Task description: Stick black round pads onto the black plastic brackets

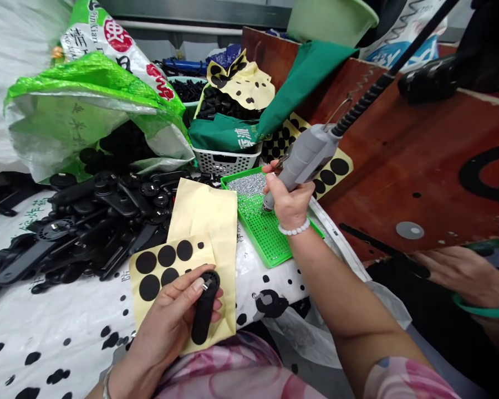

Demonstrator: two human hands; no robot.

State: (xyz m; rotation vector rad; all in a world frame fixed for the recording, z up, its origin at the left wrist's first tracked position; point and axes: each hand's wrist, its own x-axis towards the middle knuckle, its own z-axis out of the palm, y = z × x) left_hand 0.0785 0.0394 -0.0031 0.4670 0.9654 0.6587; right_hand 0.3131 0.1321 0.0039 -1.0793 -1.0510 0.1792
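My left hand (170, 316) is closed around a black plastic handle-shaped part (204, 310) with a round end, and a small shiny metal piece sits by the thumb tip. Under that hand lies a cream sheet of round black stickers (149, 263). My right hand (291, 199) grips a grey electric screwdriver (303, 158), tilted with its bit pointing down. The bit end is over a green perforated screw tray (270, 244), where small silver screws (249, 185) are heaped at the far end and scattered in the holes. Whether the bit touches a screw I cannot tell.
A pile of black plastic parts (103, 221) covers the left, before a green and white sack (95, 111). Behind the tray stands a white basket (227, 160) draped with green cloth (270, 105). A brown board (399, 166) rises on the right; another person's hand (469, 274) is beyond it.
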